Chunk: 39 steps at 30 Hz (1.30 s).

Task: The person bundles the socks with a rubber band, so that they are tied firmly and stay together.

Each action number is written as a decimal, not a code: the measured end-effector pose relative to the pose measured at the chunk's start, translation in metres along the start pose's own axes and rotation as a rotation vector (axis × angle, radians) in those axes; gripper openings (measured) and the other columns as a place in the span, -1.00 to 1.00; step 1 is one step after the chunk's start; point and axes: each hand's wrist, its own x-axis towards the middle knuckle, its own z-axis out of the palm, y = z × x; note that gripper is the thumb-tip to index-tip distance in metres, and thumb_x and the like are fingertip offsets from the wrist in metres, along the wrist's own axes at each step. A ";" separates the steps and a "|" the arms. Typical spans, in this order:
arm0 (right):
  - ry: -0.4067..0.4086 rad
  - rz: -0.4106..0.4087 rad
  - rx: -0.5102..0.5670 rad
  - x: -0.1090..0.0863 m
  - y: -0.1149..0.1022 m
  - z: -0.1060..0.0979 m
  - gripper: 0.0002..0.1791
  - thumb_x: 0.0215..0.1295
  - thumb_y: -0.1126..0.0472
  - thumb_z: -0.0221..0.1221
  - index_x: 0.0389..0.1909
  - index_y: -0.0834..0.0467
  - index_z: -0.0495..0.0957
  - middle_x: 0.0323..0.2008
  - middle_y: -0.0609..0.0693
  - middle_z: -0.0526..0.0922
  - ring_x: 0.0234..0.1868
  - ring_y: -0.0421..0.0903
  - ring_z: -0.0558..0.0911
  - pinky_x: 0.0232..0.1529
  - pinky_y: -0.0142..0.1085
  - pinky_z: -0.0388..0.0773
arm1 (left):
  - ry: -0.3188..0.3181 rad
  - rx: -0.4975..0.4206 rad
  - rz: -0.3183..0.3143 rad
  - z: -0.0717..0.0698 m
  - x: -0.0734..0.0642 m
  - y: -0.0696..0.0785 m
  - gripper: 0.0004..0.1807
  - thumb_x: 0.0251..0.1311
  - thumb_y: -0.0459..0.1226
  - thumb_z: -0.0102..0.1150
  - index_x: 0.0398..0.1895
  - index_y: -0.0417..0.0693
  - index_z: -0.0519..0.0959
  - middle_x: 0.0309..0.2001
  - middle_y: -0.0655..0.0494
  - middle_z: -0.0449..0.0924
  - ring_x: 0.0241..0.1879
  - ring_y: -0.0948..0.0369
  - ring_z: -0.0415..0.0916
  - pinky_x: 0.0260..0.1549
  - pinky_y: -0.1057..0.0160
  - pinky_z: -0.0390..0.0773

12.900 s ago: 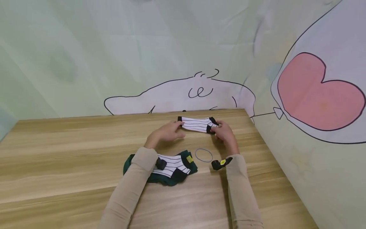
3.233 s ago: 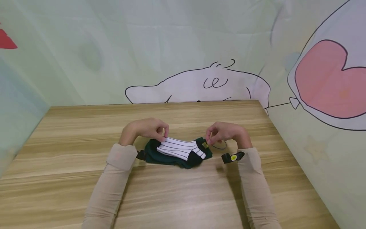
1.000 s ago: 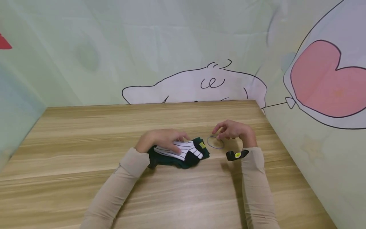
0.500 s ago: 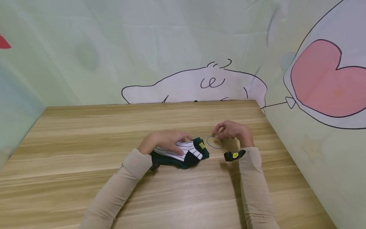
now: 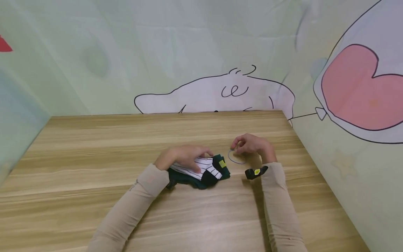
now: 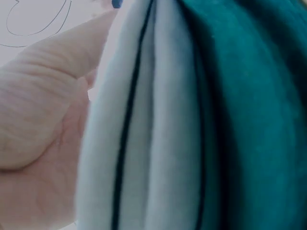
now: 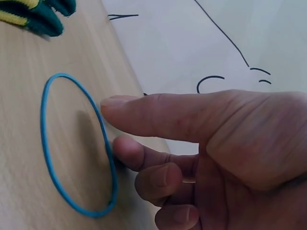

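On the table lies a folded stack of socks, a white striped sock (image 5: pixel 204 164) with black heel on top of dark green socks (image 5: pixel 192 181). My left hand (image 5: pixel 185 157) grips the stack from above, thumb on the near side and fingers over the far side. In the left wrist view the striped cloth (image 6: pixel 139 124) bulges in folds beside the hand. My right hand (image 5: pixel 250 143) hovers at a blue rubber band (image 7: pixel 45 129) right of the socks. Its thumb and index fingertips are at the band's edge, with a gap between them; the other fingers are bent.
The wooden table (image 5: pixel 126 140) ends at a wall cloth (image 5: pixel 189 52) printed with cartoon drawings, behind and on the right. A black wrist camera (image 5: pixel 255 172) is strapped at the right cuff. A yellow label (image 5: pixel 222 163) sits on the green sock.
Since about three seconds ago my left hand has gone from pinching the striped sock's end to lying over the stack. My right hand has left the socks and come to the rubber band.
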 end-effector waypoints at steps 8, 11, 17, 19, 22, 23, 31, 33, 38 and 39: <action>0.025 -0.034 -0.051 0.003 -0.004 0.003 -0.87 0.26 0.28 0.35 -0.22 0.20 0.63 -0.33 0.00 0.59 -0.28 -0.08 0.49 -0.16 -0.26 0.39 | 0.011 -0.008 0.009 0.001 -0.001 0.000 -0.31 0.17 -0.33 0.41 0.36 -0.08 0.34 0.22 -0.18 0.52 0.25 0.00 0.45 0.25 0.01 0.36; 0.034 -0.051 -0.054 0.006 -0.003 0.003 -0.88 0.26 0.29 0.34 -0.24 0.22 0.63 -0.34 0.00 0.61 -0.29 -0.10 0.51 -0.17 -0.28 0.41 | 0.005 -0.010 0.006 0.001 -0.001 0.001 -0.31 0.17 -0.34 0.40 0.36 -0.08 0.33 0.26 -0.21 0.49 0.29 -0.02 0.42 0.27 0.01 0.34; 0.058 -0.048 -0.060 0.007 -0.002 0.004 -0.92 0.27 0.29 0.33 -0.30 0.22 0.63 -0.36 -0.03 0.60 -0.31 -0.11 0.48 -0.21 -0.30 0.39 | -0.003 -0.004 -0.023 0.000 -0.002 0.003 -0.29 0.20 -0.32 0.39 0.39 -0.07 0.30 0.26 -0.19 0.48 0.26 0.02 0.42 0.25 0.03 0.36; 0.058 -0.049 -0.061 0.007 -0.002 0.005 -0.92 0.27 0.29 0.33 -0.32 0.22 0.63 -0.38 -0.03 0.60 -0.32 -0.12 0.47 -0.22 -0.30 0.38 | -0.004 0.006 -0.030 0.000 -0.002 0.003 -0.29 0.20 -0.31 0.39 0.40 -0.05 0.29 0.24 -0.15 0.50 0.22 0.06 0.44 0.23 0.05 0.38; 0.054 -0.042 -0.063 0.007 -0.001 0.005 -0.92 0.28 0.29 0.32 -0.34 0.22 0.64 -0.40 -0.05 0.60 -0.34 -0.13 0.47 -0.23 -0.31 0.37 | -0.002 0.014 -0.023 0.000 -0.003 0.004 -0.28 0.20 -0.31 0.38 0.41 -0.03 0.28 0.20 -0.11 0.52 0.18 0.09 0.46 0.20 0.07 0.40; 0.053 -0.038 -0.064 0.007 -0.001 0.005 -0.93 0.29 0.29 0.32 -0.34 0.22 0.64 -0.40 -0.05 0.59 -0.34 -0.13 0.47 -0.24 -0.31 0.37 | -0.001 0.013 -0.019 0.000 -0.004 0.004 -0.27 0.21 -0.31 0.38 0.41 -0.03 0.28 0.20 -0.10 0.51 0.18 0.09 0.46 0.20 0.07 0.40; 0.028 -0.017 -0.060 0.005 -0.004 0.005 -0.93 0.34 0.30 0.27 -0.32 0.23 0.64 -0.40 -0.04 0.59 -0.35 -0.13 0.46 -0.25 -0.31 0.36 | 0.006 0.009 0.049 -0.001 -0.004 0.004 -0.30 0.20 -0.33 0.37 0.39 -0.17 0.31 0.21 -0.06 0.49 0.21 0.10 0.43 0.24 0.08 0.36; 0.029 -0.017 -0.057 0.004 -0.004 0.005 -0.92 0.34 0.29 0.26 -0.32 0.23 0.64 -0.39 -0.04 0.59 -0.34 -0.12 0.46 -0.24 -0.30 0.36 | 0.001 0.001 0.057 -0.001 -0.003 0.005 -0.27 0.20 -0.33 0.37 0.42 -0.16 0.27 0.23 -0.08 0.49 0.23 0.09 0.42 0.25 0.08 0.36; 0.057 -0.008 -0.044 0.005 -0.001 0.005 -0.91 0.34 0.25 0.28 -0.31 0.21 0.65 -0.37 -0.03 0.61 -0.30 -0.10 0.48 -0.18 -0.28 0.37 | -0.009 -0.022 0.062 -0.002 -0.003 0.008 -0.11 0.19 -0.26 0.40 0.53 -0.09 0.13 0.21 -0.15 0.50 0.22 0.06 0.45 0.21 0.05 0.40; 0.064 -0.004 -0.042 0.005 0.000 0.005 -0.91 0.34 0.25 0.29 -0.31 0.21 0.66 -0.37 -0.03 0.62 -0.29 -0.10 0.49 -0.18 -0.28 0.37 | -0.009 -0.026 0.065 -0.002 -0.003 0.008 -0.08 0.18 -0.26 0.42 0.54 -0.09 0.10 0.19 -0.15 0.51 0.20 0.05 0.47 0.20 0.05 0.41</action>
